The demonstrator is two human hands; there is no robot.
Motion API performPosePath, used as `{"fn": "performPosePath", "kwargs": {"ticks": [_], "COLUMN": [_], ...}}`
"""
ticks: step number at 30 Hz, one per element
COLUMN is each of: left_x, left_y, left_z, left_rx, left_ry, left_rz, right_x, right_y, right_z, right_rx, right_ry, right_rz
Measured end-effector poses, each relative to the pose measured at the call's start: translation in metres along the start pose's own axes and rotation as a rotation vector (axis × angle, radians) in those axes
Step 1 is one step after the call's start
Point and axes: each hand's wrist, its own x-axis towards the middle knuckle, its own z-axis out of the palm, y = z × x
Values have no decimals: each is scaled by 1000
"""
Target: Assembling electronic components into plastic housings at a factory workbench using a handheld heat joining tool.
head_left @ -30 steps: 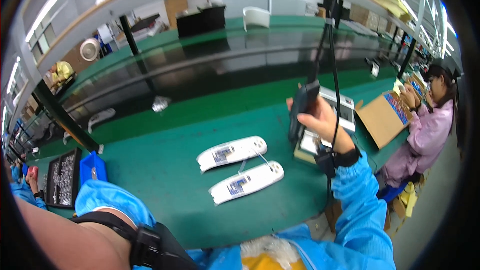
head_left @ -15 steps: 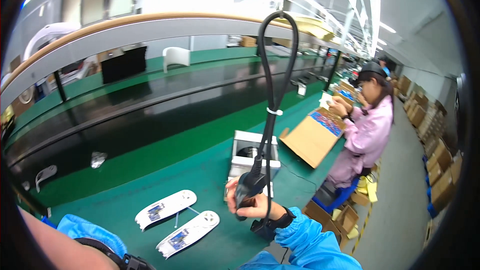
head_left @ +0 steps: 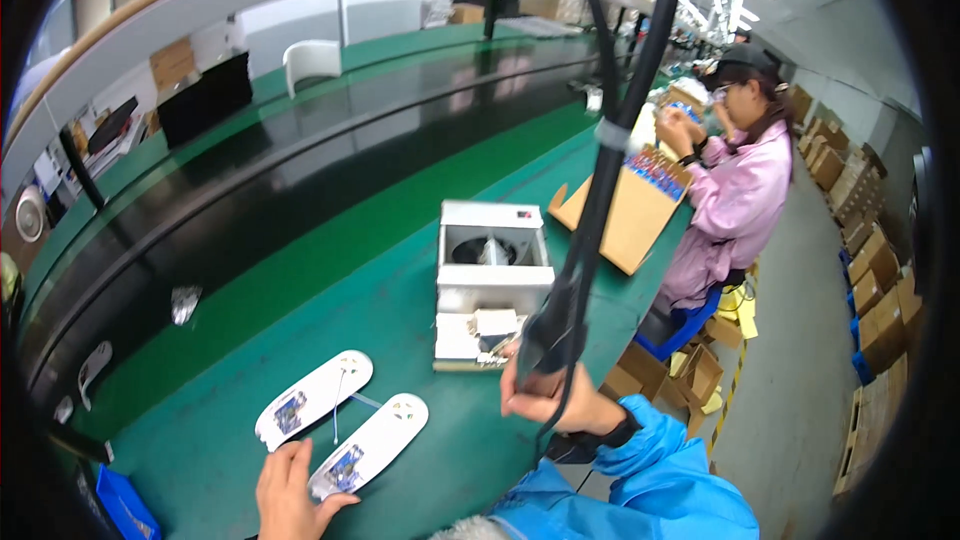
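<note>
My right hand point(head_left: 555, 405) is wrapped round a dark electric screwdriver point(head_left: 548, 340) that hangs from a thick black cable. The tool is blurred, and its tip cannot be made out. Two long white plastic shells lie side by side on the green bench: a farther shell point(head_left: 335, 385) and a nearer shell point(head_left: 385, 435). Each bears a small circuit board, and thin wires run between them. Beside the lower ends of the shells is my left hand point(head_left: 288, 495), thumb and fingers apart, with nothing held. Whether its fingertips touch the nearer shell I cannot tell.
A grey box-shaped machine point(head_left: 495, 285), probably a screw feeder, stands left of the screwdriver. Behind the bench runs a dark conveyor belt point(head_left: 300, 170). A cardboard box point(head_left: 620, 215) lies farther right, before a co-worker in pink point(head_left: 740, 195). A blue bin point(head_left: 125, 505) sits lower left.
My left hand has come in beside the shells; before, only its forearm showed at lower left. My right hand with the screwdriver has shifted right. The whole view has also shifted.
</note>
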Motion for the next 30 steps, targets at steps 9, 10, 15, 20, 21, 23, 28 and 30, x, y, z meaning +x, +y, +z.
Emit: {"fn": "performPosePath", "kwargs": {"ticks": [9, 10, 15, 20, 21, 23, 28, 30], "left_x": [11, 14, 31, 32, 32, 33, 35, 34], "left_y": [-11, -8, 9, 11, 11, 11, 10, 9], "left_z": [35, 37, 55, 61, 62, 62, 63, 62], "left_rx": [-105, -102, -207, -237, -236, -242, -241, -241], "left_ry": [-34, -40, -135, -171, -174, -173, -163, -161], "left_rz": [-26, -43, 111, 52, 47, 55, 70, 66], "right_x": [43, 51, 79, 84, 85, 85, 86, 86], "right_y": [-27, -31, -13, -1, 1, 4, 7, 7], "right_z": [-27, -23, -19, -20, -20, -20, -20, -17], "right_rx": [130, 176, 202, 134, 133, 50, 24, 21], "right_ry": [89, 120, 82, 98, 98, 120, 111, 103], "right_rz": [-337, -392, -482, -443, -441, -449, -441, -446]}}
